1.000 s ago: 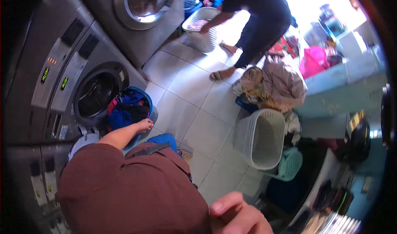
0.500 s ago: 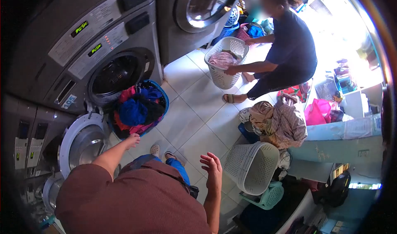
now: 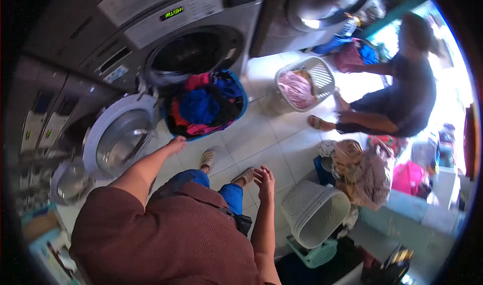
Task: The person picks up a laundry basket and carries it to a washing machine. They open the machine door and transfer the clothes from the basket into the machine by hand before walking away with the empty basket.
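Note:
My left hand (image 3: 176, 145) hangs in front of the near rim of a blue laundry basket (image 3: 245, 104), its fingers loosely bent and a little blurred, with nothing visible in them. A heap of red, blue and black clothes (image 3: 201, 106) fills that basket, which sits below a front-load washing machine (image 3: 188, 53) whose round door (image 3: 121, 134) is swung wide. Held out over the floor tiles, my right hand (image 3: 264, 180) is empty, with its fingers apart. The stacked white baskets (image 3: 314, 214) are the things closest to it.
Another person (image 3: 410, 78) bends at the right, one arm reaching toward a pink basket (image 3: 347, 56). Near their feet stands a white basket (image 3: 329, 81) with pink cloth (image 3: 297, 90). Piled clothes (image 3: 370, 172) lie beside the stacked baskets. A green plastic stool-like item (image 3: 319, 255) is below them.
The other person has let go of the white basket, now on the floor, and moved an arm toward the pink basket. My view has shifted; my hands keep much the same pose.

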